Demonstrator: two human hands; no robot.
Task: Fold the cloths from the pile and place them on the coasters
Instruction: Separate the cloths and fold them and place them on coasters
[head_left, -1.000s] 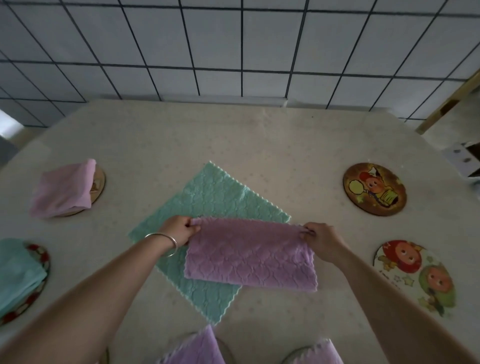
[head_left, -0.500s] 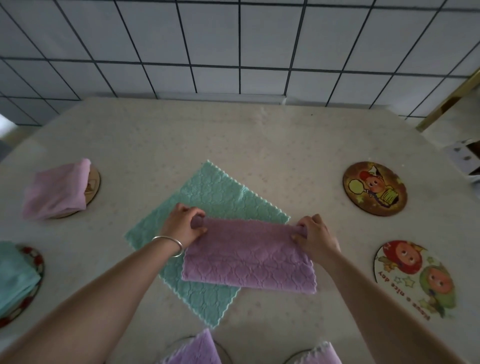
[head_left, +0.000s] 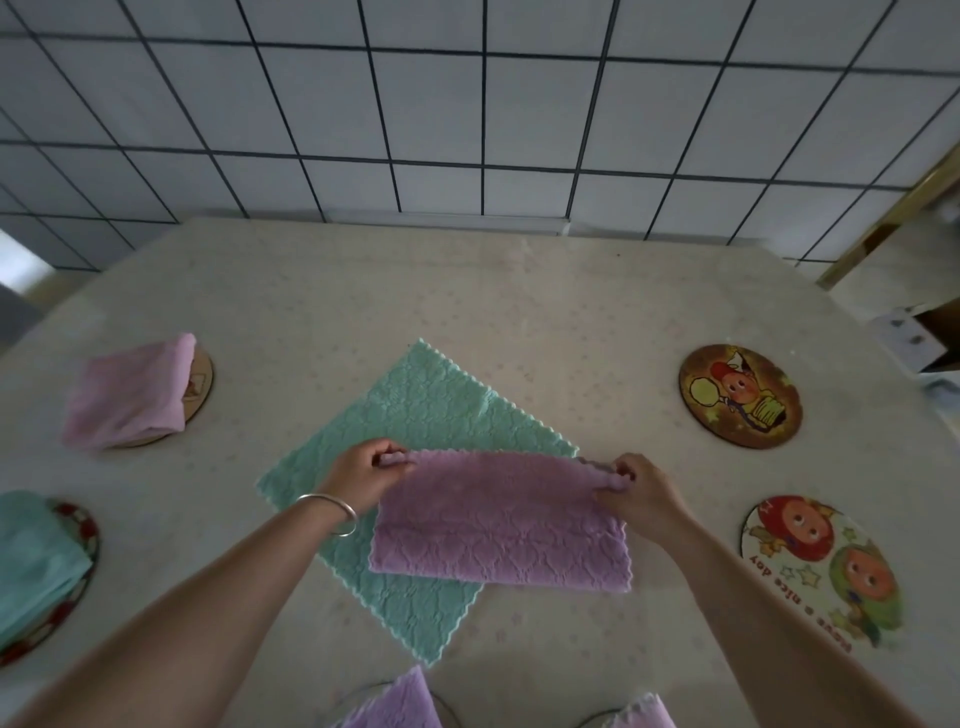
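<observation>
A purple cloth (head_left: 501, 525), folded into a wide band, lies across a flat green cloth (head_left: 415, 431) in the middle of the table. My left hand (head_left: 363, 475) pinches its far left corner and my right hand (head_left: 636, 491) pinches its far right corner. A folded pink cloth (head_left: 130, 392) rests on a wooden coaster (head_left: 200, 384) at the left. A folded green cloth (head_left: 31, 561) covers a red-rimmed coaster (head_left: 83, 530) at the left edge. Two bare cartoon coasters lie at the right, a dark one (head_left: 740, 396) and a white one (head_left: 821, 566).
Two more purple cloths (head_left: 400, 701) (head_left: 644, 714) on round coasters poke in at the bottom edge. The table's beige top (head_left: 519, 312) runs back to a tiled wall (head_left: 483, 114). A white box (head_left: 914, 338) sits off the right edge.
Both hands have shifted their hold to the far corners of the purple cloth and bunched them up. The view has tilted, so everything sits a little lower in the frame.
</observation>
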